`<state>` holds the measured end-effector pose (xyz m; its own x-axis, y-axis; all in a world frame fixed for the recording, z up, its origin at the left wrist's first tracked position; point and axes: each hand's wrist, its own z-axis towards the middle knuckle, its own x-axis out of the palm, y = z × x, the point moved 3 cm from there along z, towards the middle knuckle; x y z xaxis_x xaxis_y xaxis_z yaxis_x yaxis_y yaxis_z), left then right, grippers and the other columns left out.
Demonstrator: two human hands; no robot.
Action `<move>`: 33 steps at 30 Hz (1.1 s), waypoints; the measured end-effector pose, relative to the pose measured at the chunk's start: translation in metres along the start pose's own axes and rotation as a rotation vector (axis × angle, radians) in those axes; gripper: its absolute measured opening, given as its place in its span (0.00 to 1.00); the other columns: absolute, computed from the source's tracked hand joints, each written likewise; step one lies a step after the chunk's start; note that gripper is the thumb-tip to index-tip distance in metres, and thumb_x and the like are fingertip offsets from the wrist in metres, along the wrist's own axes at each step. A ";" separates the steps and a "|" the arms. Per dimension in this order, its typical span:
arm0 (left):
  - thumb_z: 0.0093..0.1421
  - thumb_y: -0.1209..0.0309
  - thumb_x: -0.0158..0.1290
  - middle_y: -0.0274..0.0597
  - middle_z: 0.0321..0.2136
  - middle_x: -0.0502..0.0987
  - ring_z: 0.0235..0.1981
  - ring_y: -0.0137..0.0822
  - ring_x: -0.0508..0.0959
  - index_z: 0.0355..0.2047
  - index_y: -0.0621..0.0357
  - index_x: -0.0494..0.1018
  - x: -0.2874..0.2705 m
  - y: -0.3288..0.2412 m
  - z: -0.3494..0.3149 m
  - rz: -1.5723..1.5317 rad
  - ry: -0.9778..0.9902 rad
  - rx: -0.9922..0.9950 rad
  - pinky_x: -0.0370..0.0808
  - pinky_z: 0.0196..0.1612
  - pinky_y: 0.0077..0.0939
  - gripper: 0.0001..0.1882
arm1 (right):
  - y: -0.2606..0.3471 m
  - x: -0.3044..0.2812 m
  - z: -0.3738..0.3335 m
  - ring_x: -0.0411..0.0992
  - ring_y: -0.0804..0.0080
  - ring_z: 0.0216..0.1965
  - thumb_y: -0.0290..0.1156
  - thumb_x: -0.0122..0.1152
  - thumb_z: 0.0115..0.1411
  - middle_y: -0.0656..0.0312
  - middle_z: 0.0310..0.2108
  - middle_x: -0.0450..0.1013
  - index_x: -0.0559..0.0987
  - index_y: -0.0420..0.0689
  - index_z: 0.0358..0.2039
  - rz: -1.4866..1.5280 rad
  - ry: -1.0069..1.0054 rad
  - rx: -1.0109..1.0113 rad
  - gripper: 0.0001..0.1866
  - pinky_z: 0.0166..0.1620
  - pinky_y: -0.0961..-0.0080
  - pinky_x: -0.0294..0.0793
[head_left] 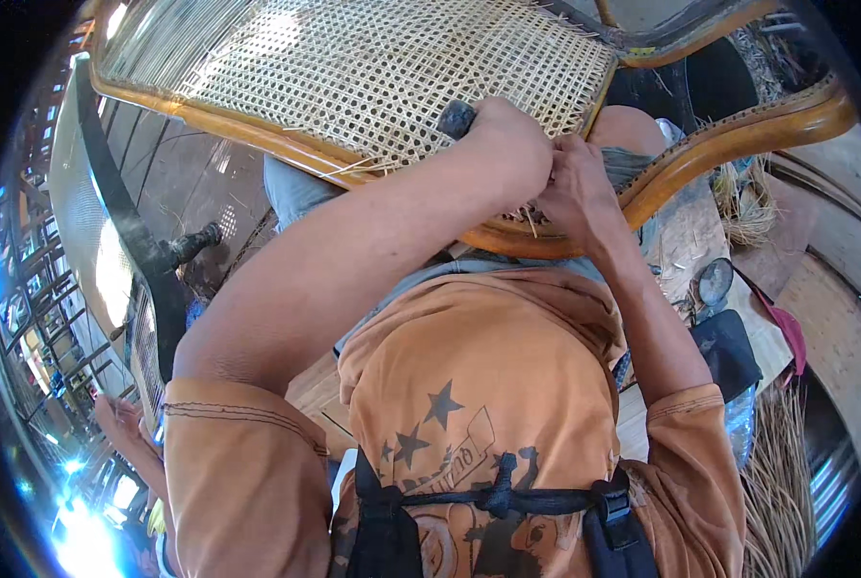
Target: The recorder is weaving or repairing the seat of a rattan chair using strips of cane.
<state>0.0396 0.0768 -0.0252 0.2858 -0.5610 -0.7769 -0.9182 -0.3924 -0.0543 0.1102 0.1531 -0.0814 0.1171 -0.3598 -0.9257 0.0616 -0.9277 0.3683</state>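
Observation:
A varnished wooden chair frame [247,130] with a woven cane panel [382,67] lies across my lap. My left hand [512,144] is closed around a tool with a thick dark handle [456,119]; its working end is hidden under the hand. Beside it, my right hand [580,188] pinches at the panel's near right corner, touching the frame. Whatever its fingers hold is hidden or too small to name. Loose cane ends stick out along the frame's near edge, to the left of my hands and just below them.
A curved wooden arm [729,144] of the chair sweeps to the right. Another dark-framed caned piece [112,202] stands at the left. Cane bundles [777,482] lie at the lower right, near a black box-like object [726,354]. Another person's hand [120,419] shows at the far left.

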 end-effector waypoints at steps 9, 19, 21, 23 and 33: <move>0.51 0.73 0.48 0.46 0.27 0.79 0.31 0.42 0.80 0.27 0.58 0.78 0.016 0.010 -0.002 -0.051 -0.132 0.036 0.76 0.31 0.34 0.09 | -0.012 0.003 0.005 0.68 0.57 0.38 0.29 0.52 0.45 0.54 0.27 0.73 0.79 0.42 0.20 0.099 0.058 0.052 0.08 0.39 0.62 0.67; 0.50 0.74 0.49 0.46 0.27 0.78 0.31 0.43 0.80 0.28 0.59 0.78 0.017 0.016 -0.005 -0.125 -0.105 0.029 0.76 0.31 0.35 0.09 | -0.011 0.000 0.012 0.68 0.53 0.36 0.28 0.50 0.47 0.48 0.28 0.71 0.77 0.35 0.20 0.020 0.211 0.000 0.10 0.41 0.64 0.69; 0.50 0.74 0.49 0.46 0.27 0.78 0.31 0.43 0.80 0.28 0.59 0.78 0.018 0.013 -0.004 -0.122 -0.115 0.025 0.76 0.31 0.36 0.09 | -0.009 0.003 0.013 0.68 0.53 0.37 0.30 0.51 0.46 0.48 0.28 0.72 0.77 0.36 0.20 0.053 0.201 0.068 0.10 0.42 0.62 0.68; 0.49 0.74 0.48 0.47 0.27 0.78 0.31 0.44 0.80 0.28 0.59 0.78 0.020 0.013 -0.004 -0.118 -0.125 0.022 0.76 0.31 0.36 0.09 | -0.009 0.001 0.014 0.68 0.52 0.39 0.32 0.52 0.46 0.48 0.28 0.73 0.78 0.37 0.20 0.085 0.191 0.136 0.11 0.43 0.59 0.67; 0.47 0.74 0.50 0.48 0.28 0.78 0.32 0.44 0.79 0.29 0.60 0.77 0.014 0.028 -0.003 -0.276 0.006 -0.017 0.75 0.33 0.38 0.09 | -0.004 -0.001 0.011 0.67 0.54 0.43 0.32 0.52 0.48 0.49 0.31 0.73 0.80 0.40 0.25 0.030 0.163 0.126 0.11 0.44 0.62 0.65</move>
<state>0.0185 0.0554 -0.0358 0.5258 -0.4354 -0.7307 -0.8009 -0.5428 -0.2528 0.0985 0.1565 -0.0829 0.2763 -0.3762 -0.8844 -0.0674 -0.9255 0.3727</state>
